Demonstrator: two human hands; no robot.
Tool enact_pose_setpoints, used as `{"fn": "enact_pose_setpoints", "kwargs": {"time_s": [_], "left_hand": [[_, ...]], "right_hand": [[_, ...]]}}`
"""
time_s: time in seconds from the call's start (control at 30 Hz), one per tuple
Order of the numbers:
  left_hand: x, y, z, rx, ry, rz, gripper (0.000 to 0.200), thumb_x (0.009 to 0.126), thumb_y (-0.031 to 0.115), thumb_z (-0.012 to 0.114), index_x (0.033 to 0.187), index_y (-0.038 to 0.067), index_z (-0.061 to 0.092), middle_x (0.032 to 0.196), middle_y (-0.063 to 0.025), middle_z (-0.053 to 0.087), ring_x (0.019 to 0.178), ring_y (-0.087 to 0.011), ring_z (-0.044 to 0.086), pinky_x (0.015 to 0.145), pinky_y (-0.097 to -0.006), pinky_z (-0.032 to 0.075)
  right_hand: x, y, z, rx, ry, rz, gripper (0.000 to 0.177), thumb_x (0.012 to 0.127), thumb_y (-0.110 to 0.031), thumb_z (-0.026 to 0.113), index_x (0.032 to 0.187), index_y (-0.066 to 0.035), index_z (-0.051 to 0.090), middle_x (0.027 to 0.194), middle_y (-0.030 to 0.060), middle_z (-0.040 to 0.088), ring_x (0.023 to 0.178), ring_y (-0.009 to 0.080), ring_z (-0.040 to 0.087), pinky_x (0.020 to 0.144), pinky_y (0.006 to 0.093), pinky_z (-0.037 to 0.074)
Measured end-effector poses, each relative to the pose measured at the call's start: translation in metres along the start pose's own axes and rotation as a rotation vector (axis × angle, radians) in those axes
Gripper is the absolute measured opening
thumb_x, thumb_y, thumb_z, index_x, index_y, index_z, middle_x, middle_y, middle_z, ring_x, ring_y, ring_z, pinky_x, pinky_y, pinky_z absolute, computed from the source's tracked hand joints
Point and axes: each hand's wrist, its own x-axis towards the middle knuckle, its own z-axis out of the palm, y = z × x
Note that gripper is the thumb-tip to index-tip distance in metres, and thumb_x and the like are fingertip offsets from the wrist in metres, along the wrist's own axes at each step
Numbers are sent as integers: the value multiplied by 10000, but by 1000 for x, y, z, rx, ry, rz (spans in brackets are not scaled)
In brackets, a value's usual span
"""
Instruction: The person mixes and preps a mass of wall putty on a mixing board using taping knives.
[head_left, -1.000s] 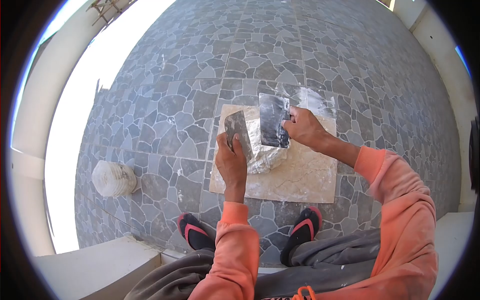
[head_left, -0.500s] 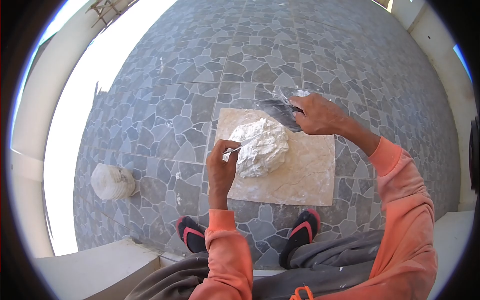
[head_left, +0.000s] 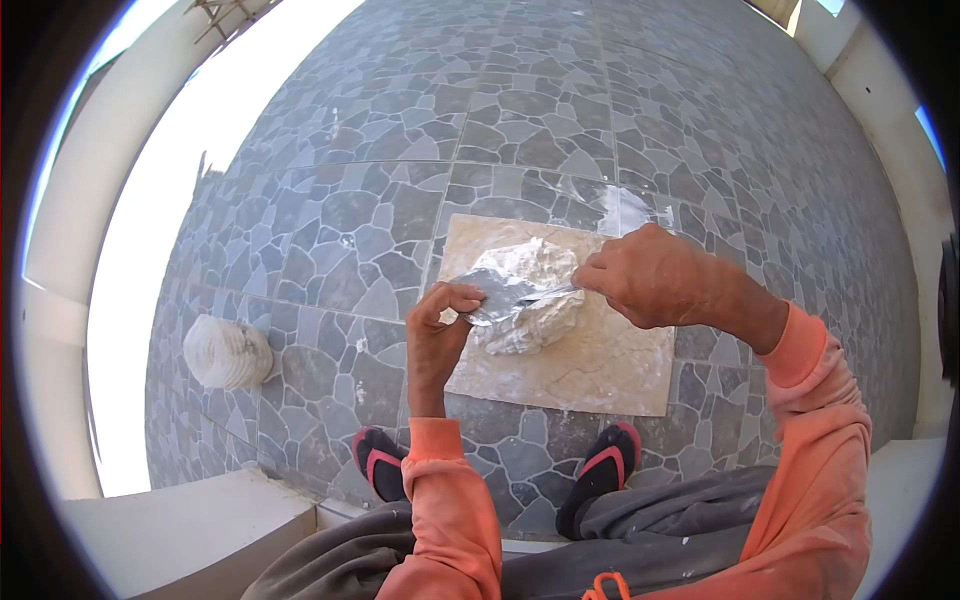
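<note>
My left hand (head_left: 440, 318) pinches the edge of a thin grey metal blade (head_left: 492, 294), held over the left side of a white paste mound (head_left: 540, 327). From the right, my right hand (head_left: 645, 278) is closed round a dark-handled trowel, whose handle is mostly hidden by the fingers. The trowel's blade meets or overlaps the thin blade above the mound; the exact contact cannot be made out. Under the mound lies a square beige tile (head_left: 610, 375), flat on the floor.
A whitish ribbed container (head_left: 227, 352) stands on the stone-patterned floor (head_left: 390, 120) at the left. White smears (head_left: 625, 208) mark the floor behind the tile. My two sandalled feet (head_left: 382, 462) are at the tile's near side. Low pale ledges flank my legs.
My right hand has come down and nearer to me, bringing the trowel from above the tile's back edge to over the mound. The left hand's thin blade now shows its flat face.
</note>
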Motion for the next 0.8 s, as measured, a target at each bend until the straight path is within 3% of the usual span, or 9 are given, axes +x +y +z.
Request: {"fn": "enact_pose_setpoints", "kwargs": {"time_s": [0.13, 0.27, 0.33, 0.57, 0.67, 0.8], "left_hand": [[-2, 3, -4, 95, 18, 36, 183, 750, -154, 644, 767, 27, 627, 897, -42, 731, 980, -198, 678, 1093, -451, 358], [-7, 2, -6, 116, 15, 66, 242, 732, -181, 591, 764, 56, 626, 908, -44, 741, 1000, -210, 685, 1169, -565, 209], [-7, 11, -3, 92, 5, 72, 246, 729, -183, 594, 759, 59, 624, 911, -46, 742, 997, -207, 686, 1165, -558, 224], [-12, 18, -2, 22, -17, 64, 246, 726, -184, 608, 758, 60, 624, 926, -61, 741, 987, -204, 689, 1159, -537, 252], [-14, 10, -2, -8, -3, 68, 234, 726, -177, 623, 768, 53, 634, 925, -72, 737, 960, -207, 692, 1113, -474, 353], [-5, 21, -6, -89, 75, 29, 166, 788, -133, 656, 824, 29, 642, 925, -76, 728, 886, -147, 675, 912, -322, 501]], "right_hand": [[4, -4, 2, -19, -64, 11, 235, 765, -20, 644, 997, -58, 635, 844, 89, 667, 807, 274, 669, 667, 412, 537], [13, 2, 15, 9, -27, -20, 215, 748, 9, 653, 953, -51, 624, 830, 92, 671, 820, 284, 675, 665, 418, 539], [21, 5, 22, -3, -33, -15, 169, 754, 34, 652, 906, -29, 612, 823, 112, 678, 829, 288, 690, 657, 415, 547], [49, 28, 48, 9, -149, 71, 254, 736, 33, 643, 974, -49, 608, 852, 108, 672, 846, 306, 682, 668, 424, 536], [57, 37, 63, 3, -136, 89, 245, 741, 16, 653, 978, -25, 610, 828, 140, 678, 837, 323, 690, 662, 436, 534], [57, 46, 74, 42, -132, 217, 233, 748, -7, 618, 980, -28, 607, 812, 165, 671, 826, 356, 680, 666, 462, 519]]}}
